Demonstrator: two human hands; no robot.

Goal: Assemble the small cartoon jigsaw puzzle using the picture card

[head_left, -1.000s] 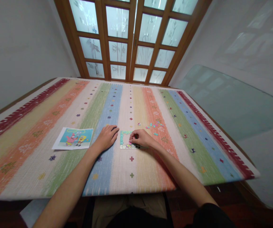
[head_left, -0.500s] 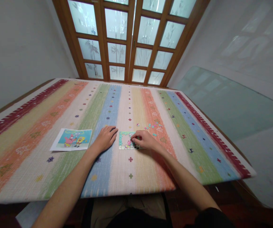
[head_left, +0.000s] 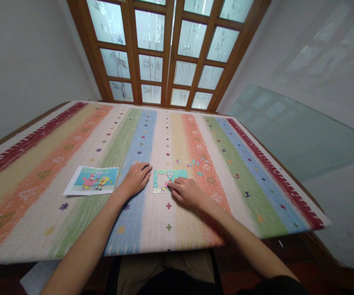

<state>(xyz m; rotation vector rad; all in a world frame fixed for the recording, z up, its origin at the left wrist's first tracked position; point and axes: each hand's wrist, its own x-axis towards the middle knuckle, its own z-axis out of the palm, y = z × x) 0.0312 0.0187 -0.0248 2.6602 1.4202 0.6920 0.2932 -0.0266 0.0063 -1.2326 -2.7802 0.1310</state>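
A partly assembled jigsaw puzzle (head_left: 178, 174) lies flat on the table, with a bare gap showing in its left middle. My right hand (head_left: 186, 190) covers its lower right part, fingers pinched together at a small pinkish jigsaw piece (head_left: 166, 185) beside that gap. The piece is mostly hidden by the fingertips. My left hand (head_left: 136, 179) rests palm down on the cloth just left of the puzzle, its fingers stretched out and holding nothing. Farther left lies a printed cartoon picture (head_left: 95, 179) with a pink starfish and a yellow sponge figure.
Several loose jigsaw pieces (head_left: 199, 162) are scattered beyond my right hand, and one small piece (head_left: 178, 161) lies apart behind the puzzle. A striped tablecloth (head_left: 167, 217) covers the table. Wooden doors with glass panes (head_left: 150, 67) stand past the far edge.
My right hand has shifted slightly right and toward me, uncovering more of the puzzle's upper right part. Its fingertips now sit lower, by the gap. My left hand stays in place.
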